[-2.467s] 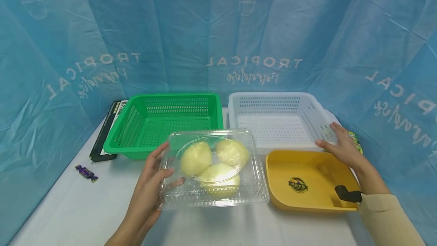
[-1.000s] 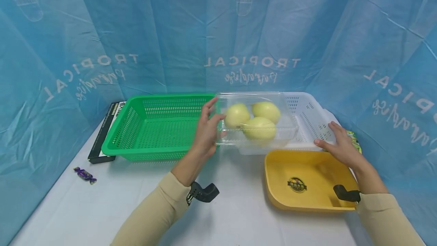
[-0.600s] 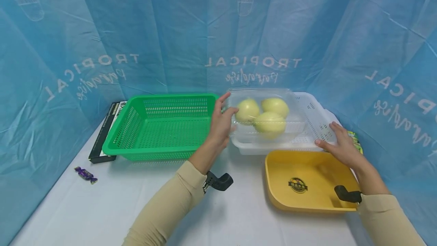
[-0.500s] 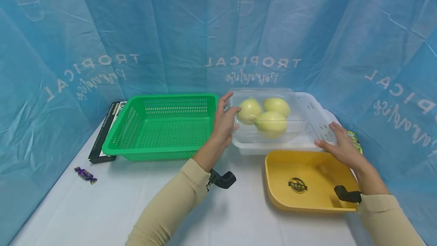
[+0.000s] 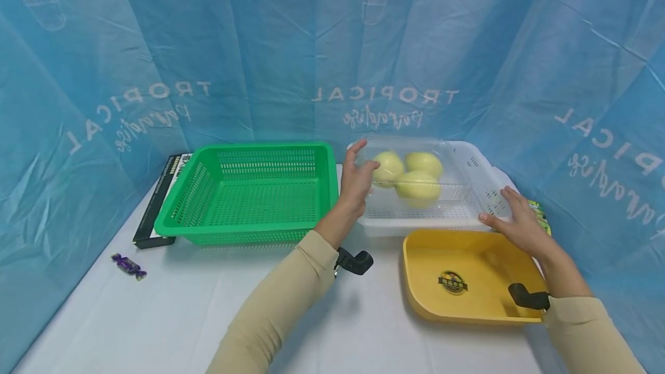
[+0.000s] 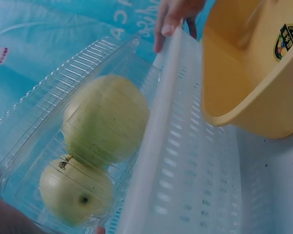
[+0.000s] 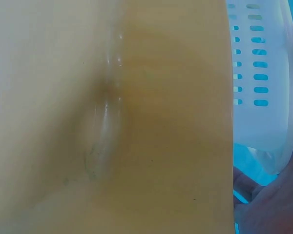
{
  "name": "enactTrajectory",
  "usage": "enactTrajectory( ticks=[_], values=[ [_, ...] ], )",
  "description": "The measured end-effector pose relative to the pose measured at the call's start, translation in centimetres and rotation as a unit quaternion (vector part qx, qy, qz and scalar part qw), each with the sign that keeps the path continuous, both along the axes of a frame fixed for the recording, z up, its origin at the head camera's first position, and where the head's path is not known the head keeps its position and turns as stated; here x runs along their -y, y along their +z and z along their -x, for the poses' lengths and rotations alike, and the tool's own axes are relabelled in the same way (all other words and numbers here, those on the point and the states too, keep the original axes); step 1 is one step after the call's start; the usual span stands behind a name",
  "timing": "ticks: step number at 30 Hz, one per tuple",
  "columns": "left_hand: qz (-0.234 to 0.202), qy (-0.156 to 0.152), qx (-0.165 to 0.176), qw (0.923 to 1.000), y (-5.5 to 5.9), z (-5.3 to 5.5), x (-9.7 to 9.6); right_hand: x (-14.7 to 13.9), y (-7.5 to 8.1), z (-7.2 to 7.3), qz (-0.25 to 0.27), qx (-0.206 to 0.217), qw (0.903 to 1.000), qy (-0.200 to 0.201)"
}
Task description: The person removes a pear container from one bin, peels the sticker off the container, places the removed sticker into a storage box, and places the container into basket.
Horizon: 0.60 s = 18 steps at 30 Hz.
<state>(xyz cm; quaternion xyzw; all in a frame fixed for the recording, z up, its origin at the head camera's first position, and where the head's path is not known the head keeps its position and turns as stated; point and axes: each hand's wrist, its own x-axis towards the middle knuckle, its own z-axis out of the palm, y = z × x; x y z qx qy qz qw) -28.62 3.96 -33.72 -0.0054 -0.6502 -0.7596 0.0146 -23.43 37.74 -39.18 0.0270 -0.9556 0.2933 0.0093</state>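
Observation:
My left hand [image 5: 357, 180] grips the left end of a clear plastic clamshell box [image 5: 452, 172], thumb on top. Inside it sit three pale yellow-green fruits [image 5: 418, 186], round and pear-like. The box is within the outline of the white perforated basket [image 5: 415, 224], and in the left wrist view it lies just inside the basket's long rim. My right hand [image 5: 522, 224] holds that basket at its right end, thumb near the front corner and fingers over the side. Parts of this hand also show at the right edge of the right wrist view.
A green perforated basket [image 5: 249, 228] stands to the left, against a dark box [image 5: 154, 212]. In front of the white basket is a yellow basin [image 5: 431, 261] with a round label. A purple wrapped candy [image 5: 129, 267] lies at left; a green packet [image 5: 541, 217] peeks out behind my right hand.
My left hand has carried the clamshell box rightward from the table's middle front, over and down into the white basket. In the last half second it moved slightly right and lower. My right hand stayed put.

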Motion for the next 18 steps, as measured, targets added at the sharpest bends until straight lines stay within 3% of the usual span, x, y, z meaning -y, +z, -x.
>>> enactTrajectory(
  ticks=[8, 18],
  values=[
    [0.034, 0.009, -0.004, 0.9994, -0.7, 0.9, -1.6, -0.2, -0.1, 0.2, 0.003, 0.003, 1.0, -0.007],
    [0.065, 0.014, -0.004, 0.9978, -2.4, 1.8, -2.4, -0.2, 0.0, 0.0, 0.01, -0.009, 0.9999, 0.008]
  ],
)
